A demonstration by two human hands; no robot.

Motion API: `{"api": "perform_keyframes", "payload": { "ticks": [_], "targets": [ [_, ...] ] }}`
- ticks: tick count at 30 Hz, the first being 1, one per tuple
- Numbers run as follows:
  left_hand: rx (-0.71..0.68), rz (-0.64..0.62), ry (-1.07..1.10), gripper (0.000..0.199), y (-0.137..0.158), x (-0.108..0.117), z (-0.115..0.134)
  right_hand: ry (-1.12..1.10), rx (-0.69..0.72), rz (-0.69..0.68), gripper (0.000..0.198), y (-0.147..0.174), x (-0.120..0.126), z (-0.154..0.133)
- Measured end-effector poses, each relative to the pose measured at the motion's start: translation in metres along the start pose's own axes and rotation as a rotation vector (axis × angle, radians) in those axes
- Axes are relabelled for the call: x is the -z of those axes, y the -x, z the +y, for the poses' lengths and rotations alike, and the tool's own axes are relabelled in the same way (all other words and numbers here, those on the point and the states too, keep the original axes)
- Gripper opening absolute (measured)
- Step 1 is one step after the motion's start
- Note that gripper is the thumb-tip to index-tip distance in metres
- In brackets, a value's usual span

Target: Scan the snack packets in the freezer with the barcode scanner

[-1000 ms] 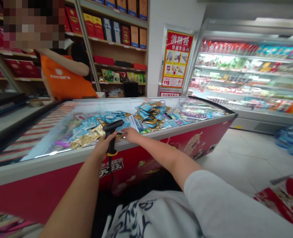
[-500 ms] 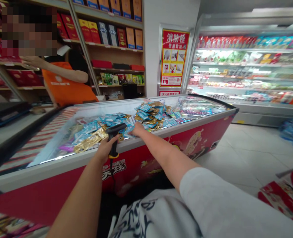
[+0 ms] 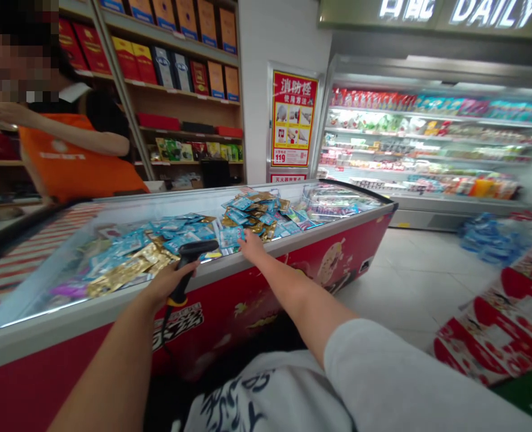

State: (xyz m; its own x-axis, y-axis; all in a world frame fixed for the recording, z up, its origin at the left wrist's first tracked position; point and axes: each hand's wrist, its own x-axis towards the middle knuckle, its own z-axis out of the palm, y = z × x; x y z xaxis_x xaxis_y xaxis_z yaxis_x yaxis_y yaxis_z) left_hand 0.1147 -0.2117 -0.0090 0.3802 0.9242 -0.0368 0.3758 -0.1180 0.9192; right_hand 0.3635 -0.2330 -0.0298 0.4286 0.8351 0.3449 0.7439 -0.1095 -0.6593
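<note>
My left hand (image 3: 166, 282) is wrapped around the handle of a black barcode scanner (image 3: 198, 246) with a yellow base and a hanging cable. The scanner's head points right, over the front rim of a chest freezer (image 3: 288, 243). My right hand (image 3: 251, 245) pinches the right edge of a blue ice cream packet (image 3: 230, 236), a little to the right of the scanner. Inside the freezer lie a pile of blue and gold packets (image 3: 254, 210) behind my right hand, and a looser spread of gold packets (image 3: 133, 269) to the left.
A person in an orange apron (image 3: 83, 171) stands behind the freezer at left. Shelves of boxes (image 3: 171, 69) line the back wall. A lit display fridge (image 3: 428, 138) stands at right, with wrapped bottles (image 3: 491, 237) and red-and-white boxes (image 3: 509, 306) on the floor.
The view has turned right and up, so things sit further left. My right hand has drawn the blue packet out so its face shows near the rim; the scanner stays in my left hand.
</note>
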Motion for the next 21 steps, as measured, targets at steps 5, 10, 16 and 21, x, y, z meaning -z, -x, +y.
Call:
{"api": "perform_keyframes", "payload": {
  "ticks": [5, 10, 16, 21],
  "targets": [
    [0.016, -0.019, 0.068, 0.05, 0.002, 0.0034, -0.0007, 0.011, 0.049, -0.002, 0.028, 0.0019, -0.0037, 0.0023],
    [0.004, -0.004, 0.024, 0.048, -0.0004, 0.002, -0.0023, 0.027, 0.041, -0.016, 0.029, 0.0013, -0.0026, 0.0017],
    [0.002, -0.033, 0.026, 0.047, -0.0012, 0.0037, -0.0031, 0.025, 0.035, -0.023, 0.027, 0.0042, 0.0023, -0.0027],
    [0.027, -0.022, 0.057, 0.046, 0.0041, 0.0027, 0.0033, 0.016, 0.016, -0.038, 0.027, 0.0052, 0.0025, -0.0036]
  ]
}}
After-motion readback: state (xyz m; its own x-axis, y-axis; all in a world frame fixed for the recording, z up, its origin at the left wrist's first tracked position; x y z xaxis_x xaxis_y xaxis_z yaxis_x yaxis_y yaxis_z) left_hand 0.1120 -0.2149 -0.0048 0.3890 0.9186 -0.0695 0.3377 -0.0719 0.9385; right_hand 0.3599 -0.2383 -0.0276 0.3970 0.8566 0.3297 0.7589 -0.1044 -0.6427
